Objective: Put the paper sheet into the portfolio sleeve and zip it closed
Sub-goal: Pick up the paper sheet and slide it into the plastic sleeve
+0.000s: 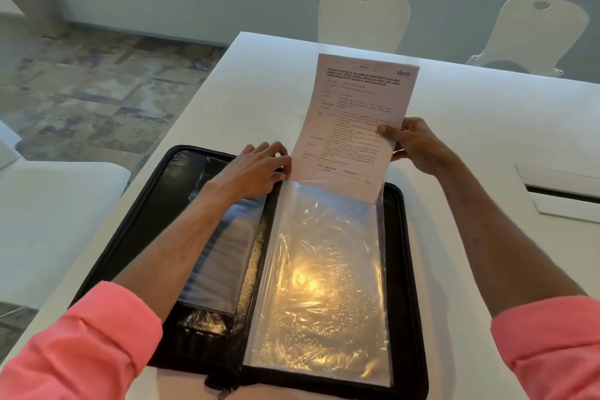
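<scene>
- The white surface fills the right and middle of the view; two pale chairs stand at its far edge, and a recessed slot panel sits at the right
- The black portfolio lies open and flat on the near part of the surface; its zipper runs unfastened round the rim
- The clear sleeve covers the portfolio's right half, glaring with reflected light; its open mouth faces the far side
- The paper sheet stands tilted above that mouth; its lower edge is tucked just inside the sleeve
- The right hand is clamped on the sheet's right edge, thumb in front
- The left hand pinches the sleeve's far left corner; fingers are curled together
</scene>
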A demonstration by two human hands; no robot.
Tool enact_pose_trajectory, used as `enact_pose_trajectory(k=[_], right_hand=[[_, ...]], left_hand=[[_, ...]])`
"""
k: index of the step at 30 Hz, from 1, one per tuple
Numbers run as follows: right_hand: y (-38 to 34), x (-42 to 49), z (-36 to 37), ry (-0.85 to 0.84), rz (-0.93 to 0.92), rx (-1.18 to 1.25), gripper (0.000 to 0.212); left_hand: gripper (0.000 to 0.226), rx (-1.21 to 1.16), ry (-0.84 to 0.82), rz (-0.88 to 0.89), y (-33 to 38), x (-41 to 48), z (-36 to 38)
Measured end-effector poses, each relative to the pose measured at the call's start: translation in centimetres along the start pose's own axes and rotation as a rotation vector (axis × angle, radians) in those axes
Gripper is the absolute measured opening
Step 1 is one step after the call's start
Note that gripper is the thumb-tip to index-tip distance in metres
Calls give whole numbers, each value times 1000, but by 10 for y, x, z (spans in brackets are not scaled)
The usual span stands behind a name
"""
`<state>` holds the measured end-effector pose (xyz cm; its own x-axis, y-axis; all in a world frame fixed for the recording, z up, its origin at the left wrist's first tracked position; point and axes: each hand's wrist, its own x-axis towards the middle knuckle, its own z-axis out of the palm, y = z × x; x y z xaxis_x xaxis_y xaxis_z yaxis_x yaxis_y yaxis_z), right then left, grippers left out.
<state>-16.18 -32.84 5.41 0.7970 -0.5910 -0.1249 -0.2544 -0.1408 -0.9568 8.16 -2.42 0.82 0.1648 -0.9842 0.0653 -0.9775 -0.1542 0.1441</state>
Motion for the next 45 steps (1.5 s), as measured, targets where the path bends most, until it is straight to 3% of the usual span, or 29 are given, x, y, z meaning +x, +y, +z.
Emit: enact_pose_trajectory(k=[5,16,28,41,45], right_hand=[[0,2,-4,-20,2,5,19],[-4,9,-9,-33,26,-32,28],[7,8,-7,-54,39,38,24],[14,9,-3,-164,48,-78,38],[19,12,-3,-183,36,-73,40]], left_hand=[[28,47,34,32,3,2,1],[23,25,10,49,-1,2,-1],[20,69,152,26,11,-3,10],[19,-24,167,32,26,6,14],[29,-44,170,99,48,15,20]])
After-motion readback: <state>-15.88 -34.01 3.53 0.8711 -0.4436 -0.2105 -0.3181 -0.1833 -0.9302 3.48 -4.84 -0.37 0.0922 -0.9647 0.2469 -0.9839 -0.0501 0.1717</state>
